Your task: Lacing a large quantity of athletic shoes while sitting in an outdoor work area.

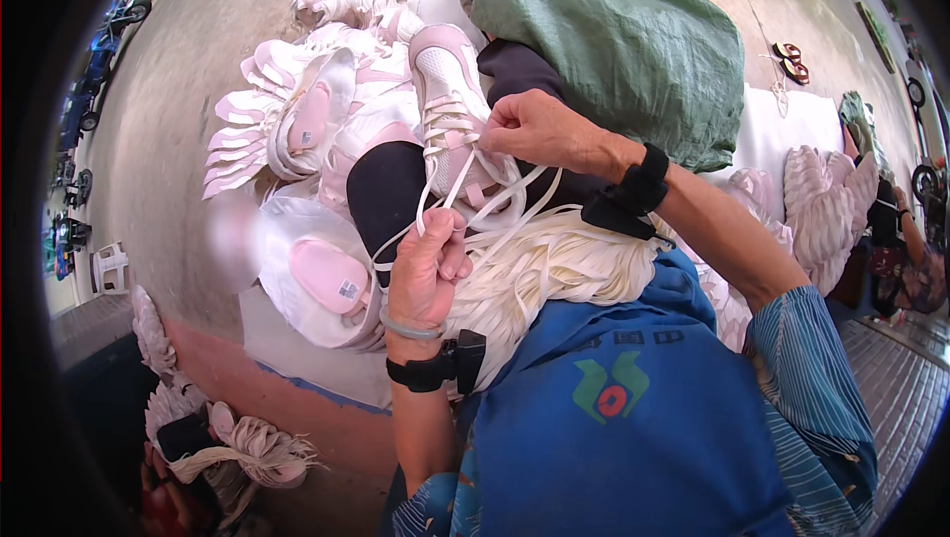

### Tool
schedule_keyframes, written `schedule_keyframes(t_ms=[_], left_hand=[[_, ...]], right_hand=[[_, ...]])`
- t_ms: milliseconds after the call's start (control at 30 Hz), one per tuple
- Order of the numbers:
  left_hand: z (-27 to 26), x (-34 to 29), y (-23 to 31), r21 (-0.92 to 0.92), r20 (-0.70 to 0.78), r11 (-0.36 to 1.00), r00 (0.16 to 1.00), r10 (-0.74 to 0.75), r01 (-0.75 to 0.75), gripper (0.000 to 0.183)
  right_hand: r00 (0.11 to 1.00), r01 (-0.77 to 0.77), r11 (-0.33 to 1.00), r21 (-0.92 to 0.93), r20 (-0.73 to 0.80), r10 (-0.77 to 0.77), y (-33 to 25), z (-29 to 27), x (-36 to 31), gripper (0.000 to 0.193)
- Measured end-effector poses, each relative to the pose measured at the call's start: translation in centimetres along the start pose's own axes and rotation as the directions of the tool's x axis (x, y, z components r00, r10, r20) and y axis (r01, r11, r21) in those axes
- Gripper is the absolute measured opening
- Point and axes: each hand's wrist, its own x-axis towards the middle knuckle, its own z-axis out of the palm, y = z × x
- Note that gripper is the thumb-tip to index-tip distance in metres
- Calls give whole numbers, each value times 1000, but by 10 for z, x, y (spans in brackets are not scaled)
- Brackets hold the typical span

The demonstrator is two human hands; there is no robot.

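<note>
A white and pink sneaker upper lies across my legs with its toe pointing away. A white shoelace crosses through its front eyelets, and loose ends trail toward me. My left hand pinches a lace end below the shoe's collar. At the shoe's right edge, my right hand is closed with fingertips pressed together by the eyelets; a lace runs up to it, though the grip itself is partly hidden. A thick bundle of loose cream shoelaces rests on my lap over a blue apron.
Stacked pink and white uppers spread to the left, beside plastic-wrapped pieces with a pink pad. A green sack stands ahead on the right. More uppers lie far right. Another person sits at the right rim.
</note>
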Motion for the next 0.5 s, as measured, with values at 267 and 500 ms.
schedule_keyframes(t_ms=[267,500], left_hand=[[5,-5,22,166,32,976,990,140,-144,22],[2,-12,5,110,28,993,999,39,-42,23]], right_hand=[[983,117,972,-205,-115,-143,11,12,0,24],[956,206,770,-604,-45,-291,-27,37,-34,38]])
